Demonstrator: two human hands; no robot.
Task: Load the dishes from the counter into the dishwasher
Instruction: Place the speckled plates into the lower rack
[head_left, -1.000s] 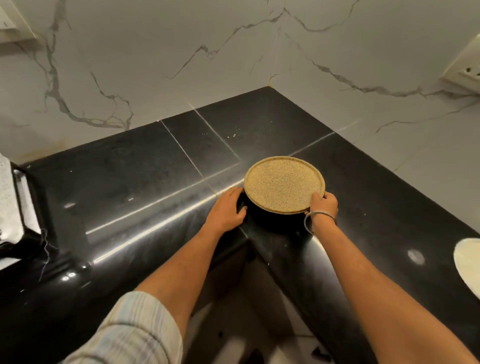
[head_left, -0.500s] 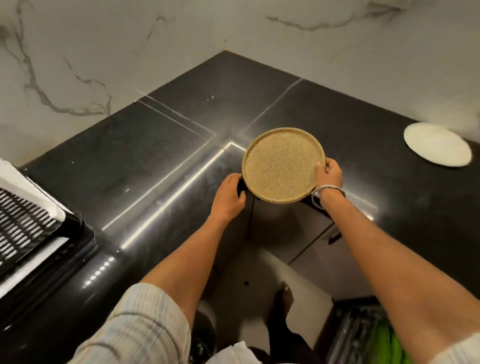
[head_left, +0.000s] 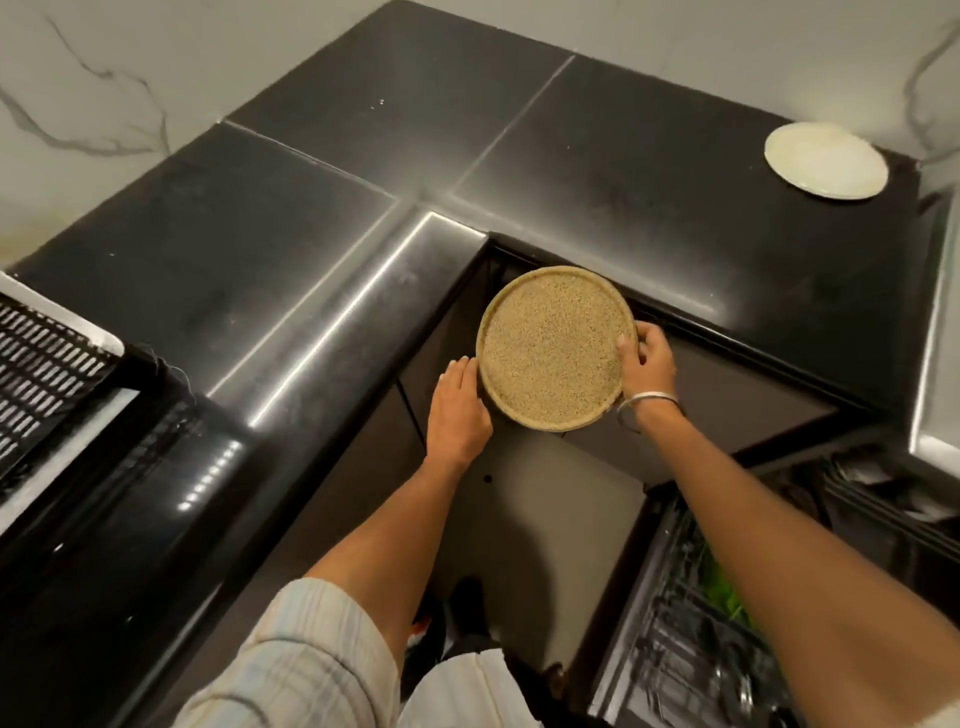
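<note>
Black polished L-shaped bench (head_left: 291, 249) wraps an inside corner, with seams between slabs and a bright light streak along its front edge. White marble-look wall (head_left: 104, 62) with grey veins behind it; black slotted rack (head_left: 36, 374) on a white base sits at far left on the bench. Grey floor (head_left: 545, 519) and dark cabinet fronts (head_left: 727, 395) below

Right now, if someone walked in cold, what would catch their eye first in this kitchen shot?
First the round speckled tan plate, held level in mid-frame off the black counter, with the left hand against its left rim and the right hand gripping its right rim. Next the white plate lying far right on the counter. Then the open dishwasher rack at lower right.
</note>
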